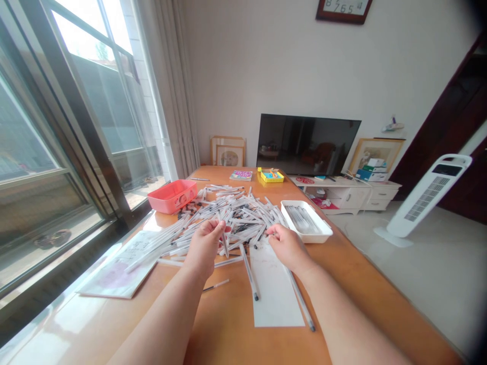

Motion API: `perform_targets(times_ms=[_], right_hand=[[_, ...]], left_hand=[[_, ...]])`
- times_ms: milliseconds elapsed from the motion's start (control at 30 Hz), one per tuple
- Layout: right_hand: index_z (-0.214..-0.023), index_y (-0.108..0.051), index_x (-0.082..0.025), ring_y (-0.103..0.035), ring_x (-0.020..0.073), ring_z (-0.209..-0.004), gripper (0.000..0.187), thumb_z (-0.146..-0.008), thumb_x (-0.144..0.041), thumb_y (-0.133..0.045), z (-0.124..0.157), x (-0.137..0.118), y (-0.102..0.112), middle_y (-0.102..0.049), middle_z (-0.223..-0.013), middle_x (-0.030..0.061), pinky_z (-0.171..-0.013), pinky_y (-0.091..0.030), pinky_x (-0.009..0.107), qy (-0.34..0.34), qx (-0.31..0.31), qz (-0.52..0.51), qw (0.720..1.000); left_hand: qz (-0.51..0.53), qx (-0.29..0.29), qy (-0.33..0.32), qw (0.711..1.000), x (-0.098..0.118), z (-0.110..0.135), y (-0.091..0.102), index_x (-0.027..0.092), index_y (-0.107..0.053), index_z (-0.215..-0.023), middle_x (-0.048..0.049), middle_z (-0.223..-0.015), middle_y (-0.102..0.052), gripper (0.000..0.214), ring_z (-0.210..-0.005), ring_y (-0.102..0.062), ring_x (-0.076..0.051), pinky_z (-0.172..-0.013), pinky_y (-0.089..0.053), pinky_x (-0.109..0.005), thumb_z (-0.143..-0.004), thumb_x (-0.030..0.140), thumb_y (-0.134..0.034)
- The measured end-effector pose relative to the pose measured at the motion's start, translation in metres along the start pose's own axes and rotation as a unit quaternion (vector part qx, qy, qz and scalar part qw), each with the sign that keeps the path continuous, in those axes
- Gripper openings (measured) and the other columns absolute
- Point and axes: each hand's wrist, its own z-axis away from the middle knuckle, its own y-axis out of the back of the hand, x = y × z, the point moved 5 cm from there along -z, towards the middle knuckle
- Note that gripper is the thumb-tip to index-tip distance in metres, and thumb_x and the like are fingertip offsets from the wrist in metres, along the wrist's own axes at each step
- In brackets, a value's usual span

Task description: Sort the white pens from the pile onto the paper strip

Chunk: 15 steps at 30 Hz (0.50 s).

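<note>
A wide heap of clear pens with dark ends (236, 208) covers the middle of the wooden table. At its near edge, the fingers of my left hand (203, 246) are pinched round a clear pen (225, 246) that stands steeply. My right hand (289, 248) is at the heap's right side, thumb and forefinger closed together; whatever they hold is too small to make out. Beneath and beside the right hand lies a white paper sheet (276, 299). One loose pen (249, 274) rests across its left edge, another pen (302, 301) along its right.
Right of the heap stands a white tray (325, 233) with several pens inside. A pink box (163, 203) is at the left, above a notebook (117, 276) partly under pens. A yellow box (279, 178) and a booklet (241, 175) lie at the table's (224, 334) far end.
</note>
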Motion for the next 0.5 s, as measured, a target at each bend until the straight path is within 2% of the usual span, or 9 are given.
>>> perform_targets(times_ms=[167,367,500], right_hand=[[-0.097,-0.072,-0.028,-0.061,0.0185,-0.082,0.022,-0.085,-0.025,-0.055,0.001,-0.006,-0.001,-0.069,-0.092,0.002,-0.069,-0.038,0.027,0.023,-0.006,0.1,0.995],[-0.102,-0.073,-0.029,-0.061,0.0236,-0.094,0.027,-0.088,-0.024,-0.05,0.002,-0.013,-0.009,-0.067,-0.103,0.0061,-0.072,-0.037,0.032,0.022,-0.008,0.235,0.972],[-0.108,-0.073,-0.026,-0.058,0.0274,-0.101,0.029,-0.091,-0.038,-0.052,0.0,-0.016,-0.014,-0.065,-0.107,0.0108,-0.079,-0.038,0.035,0.016,-0.026,0.273,0.962]], left_hand=[[0.069,0.047,0.015,0.996,-0.005,-0.007,0.011,0.017,-0.059,-0.078,-0.0055,-0.082,-0.071,0.039,-0.056,-0.048,-0.008,-0.052,-0.035,-0.019,-0.068,0.05,-0.079],[0.096,0.052,0.033,0.993,-0.01,-0.01,0.012,0.016,-0.06,-0.08,-0.0064,-0.082,-0.071,0.038,-0.054,-0.046,-0.007,-0.051,-0.035,-0.019,-0.067,0.046,-0.079],[0.082,0.053,0.04,0.994,-0.012,-0.01,0.01,0.017,-0.06,-0.08,-0.007,-0.085,-0.072,0.037,-0.056,-0.048,-0.008,-0.051,-0.035,-0.019,-0.069,0.048,-0.078]])
